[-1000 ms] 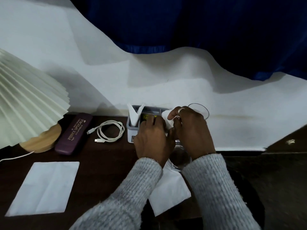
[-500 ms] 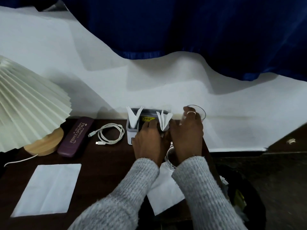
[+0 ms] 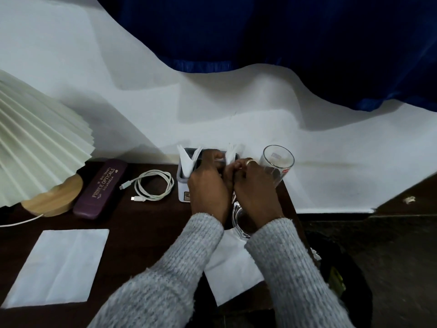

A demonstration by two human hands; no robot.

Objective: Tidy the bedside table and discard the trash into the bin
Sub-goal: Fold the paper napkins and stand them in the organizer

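a person in grey knit sleeves reaches over a dark wooden bedside table [image 3: 142,233]. the left hand [image 3: 208,185] and right hand [image 3: 256,188] sit side by side. their fingers curl in at the foot of a folded white tissue [image 3: 233,151] standing upright just past the fingertips, in a small grey holder [image 3: 183,189]; whether either hand pinches it cannot be told. a second folded tissue [image 3: 188,162] stands just left of the left hand. a clear glass [image 3: 277,164] stands just right of the right hand. under the right wrist a clear glass object [image 3: 237,221] lies on a flat napkin [image 3: 234,271]. further left of the left hand are a coiled white cable [image 3: 153,184], a purple glasses case [image 3: 100,188], a pleated lamp [image 3: 35,150] and another flat napkin [image 3: 59,266]. a dark bin [image 3: 354,263] sits to the right of the right forearm.
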